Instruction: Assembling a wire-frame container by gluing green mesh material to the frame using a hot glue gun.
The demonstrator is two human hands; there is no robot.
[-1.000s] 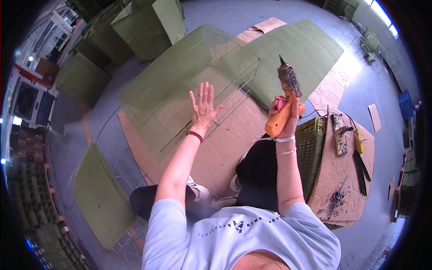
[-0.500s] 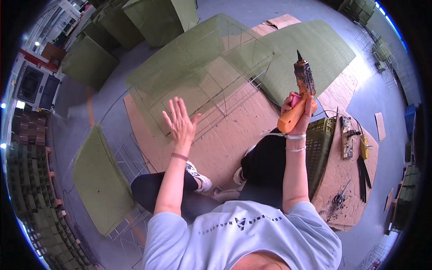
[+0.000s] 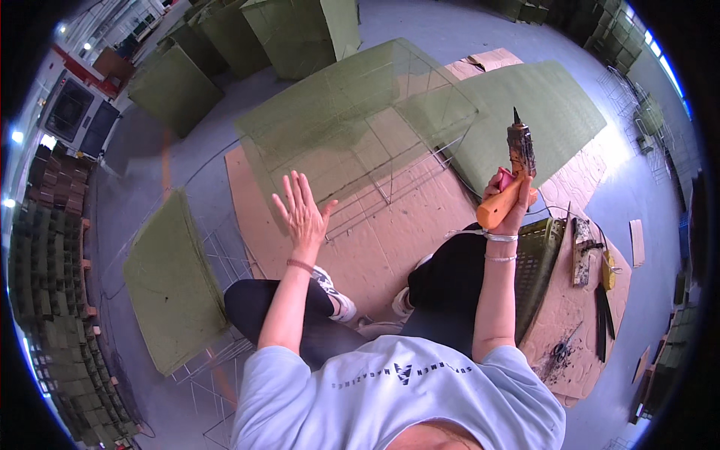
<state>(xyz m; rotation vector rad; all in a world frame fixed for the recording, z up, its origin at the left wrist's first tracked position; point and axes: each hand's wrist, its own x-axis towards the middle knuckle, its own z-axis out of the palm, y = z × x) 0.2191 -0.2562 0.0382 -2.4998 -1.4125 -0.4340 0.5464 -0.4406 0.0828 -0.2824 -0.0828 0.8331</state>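
My right hand (image 3: 515, 216) is wrapped round an orange glue gun (image 3: 496, 209), its blackened nozzle pointing up and away from me. A finger lies by the pink trigger. With fingers spread, my left hand (image 3: 304, 219) is held up, back toward me, holding nothing. Just beyond it stands a wire frame (image 3: 387, 189) with thin, see-through green mesh (image 3: 322, 112) over its top and sides. I cannot tell whether the left hand touches the mesh. Behind the gun lies a larger green sheet (image 3: 536, 112).
Cardboard (image 3: 262, 217) covers the floor before my feet. At right, a yellow-green crate (image 3: 536, 251) stands beside a stained cardboard piece (image 3: 551, 330) holding scissors (image 3: 559, 349), black strips (image 3: 602, 322) and a yellow tool (image 3: 608, 274). A green panel (image 3: 172, 285) leans at left; green boxes (image 3: 292, 37) stand behind.
The whole view has shifted, so the frame, the sheets and the glue gun appear slightly lower and further right. Both hands keep nearly the same pose; the glue gun stays in my right hand.
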